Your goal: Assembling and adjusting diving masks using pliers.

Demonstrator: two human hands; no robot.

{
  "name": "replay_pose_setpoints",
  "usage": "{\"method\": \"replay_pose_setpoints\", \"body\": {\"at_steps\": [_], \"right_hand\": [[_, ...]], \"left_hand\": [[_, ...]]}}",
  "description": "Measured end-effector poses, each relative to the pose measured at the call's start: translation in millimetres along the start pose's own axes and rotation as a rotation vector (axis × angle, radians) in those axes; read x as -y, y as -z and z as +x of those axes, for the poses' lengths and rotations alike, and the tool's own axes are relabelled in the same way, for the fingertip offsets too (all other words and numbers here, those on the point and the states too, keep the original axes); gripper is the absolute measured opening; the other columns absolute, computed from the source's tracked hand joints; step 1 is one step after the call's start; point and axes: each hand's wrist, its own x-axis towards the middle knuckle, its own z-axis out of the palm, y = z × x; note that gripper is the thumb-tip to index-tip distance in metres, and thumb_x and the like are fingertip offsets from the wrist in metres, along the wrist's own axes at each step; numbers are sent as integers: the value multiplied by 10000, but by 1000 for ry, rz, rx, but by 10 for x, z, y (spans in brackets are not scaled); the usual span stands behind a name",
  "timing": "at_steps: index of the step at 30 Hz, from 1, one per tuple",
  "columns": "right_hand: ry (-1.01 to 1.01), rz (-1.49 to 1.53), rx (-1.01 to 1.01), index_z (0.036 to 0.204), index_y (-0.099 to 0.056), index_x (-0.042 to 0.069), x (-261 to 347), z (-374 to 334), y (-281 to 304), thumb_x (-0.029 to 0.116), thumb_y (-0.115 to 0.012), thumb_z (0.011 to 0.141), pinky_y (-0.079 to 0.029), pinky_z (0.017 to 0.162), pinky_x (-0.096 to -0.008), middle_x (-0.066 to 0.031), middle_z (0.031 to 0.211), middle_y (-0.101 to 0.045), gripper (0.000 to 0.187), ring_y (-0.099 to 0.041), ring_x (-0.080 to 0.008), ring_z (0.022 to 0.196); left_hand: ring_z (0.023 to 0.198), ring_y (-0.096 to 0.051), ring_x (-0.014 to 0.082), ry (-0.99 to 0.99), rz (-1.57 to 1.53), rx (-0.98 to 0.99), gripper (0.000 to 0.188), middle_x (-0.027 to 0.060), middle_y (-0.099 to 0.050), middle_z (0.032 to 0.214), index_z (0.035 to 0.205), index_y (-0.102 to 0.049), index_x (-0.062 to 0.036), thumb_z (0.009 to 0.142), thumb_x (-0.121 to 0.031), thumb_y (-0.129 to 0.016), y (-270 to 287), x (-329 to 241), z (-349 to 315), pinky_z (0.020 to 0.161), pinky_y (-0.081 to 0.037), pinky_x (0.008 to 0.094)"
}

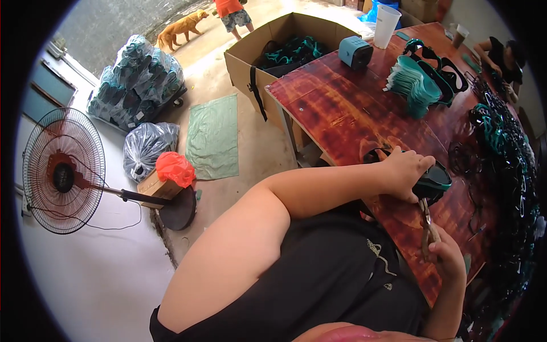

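The left hand has its fingers curled over a black, rounded goggle-like piece with teal edging, gripping it above the near part of the glossy red-brown wooden surface. The right hand is closed around the handles of metal pliers with tan grips, also at the surface's near edge; their tip meets the piece beside the left thumb, and whether it bites cannot be told.

Well left of the surface stands a round wire-caged fan on a dark pole. Nearer to the surface come a lumpy stack of teal goods in clear, crinkled plastic, a shiny dark plastic bag, a crumpled red plastic bag and a flat, creased green sheet. Just off the surface's far-left side, a brown cardboard carton holds tangled black and teal pieces.

On the surface's far half are a boxy blue speaker with a dark face, a tapered white cup and nested, wavy teal shells. The goggle-like piece looks smooth, with a dark, glossy face rimmed in teal; its black strap loops leftward over the surface. Along the surface's right side spreads a glinting black-and-teal heap.
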Motion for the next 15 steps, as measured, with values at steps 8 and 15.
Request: {"method": "replay_pose_setpoints", "body": {"at_steps": [8,15], "right_hand": [[256,-1623,-1180,1445,-475,81,-831,-59,157,234,-720,828,-330,1121,-457,-195,1481,-425,682,-374,-376,1397],[648,-430,-526,1575,-237,81,-425,166,-365,283,-797,803,-396,1101,-484,-136,1572,-346,975,-423,-358,1380]], "left_hand": [[1037,-650,346,17,-239,66,472,171,-680,1043,1113,-608,-71,785,-359,-786,47,69,185,889,-493,446],[954,-643,204,209,-838,-269,372,81,-667,1011,1102,-594,-50,830,-210,-789,23,-223,27,833,-508,334]]}}
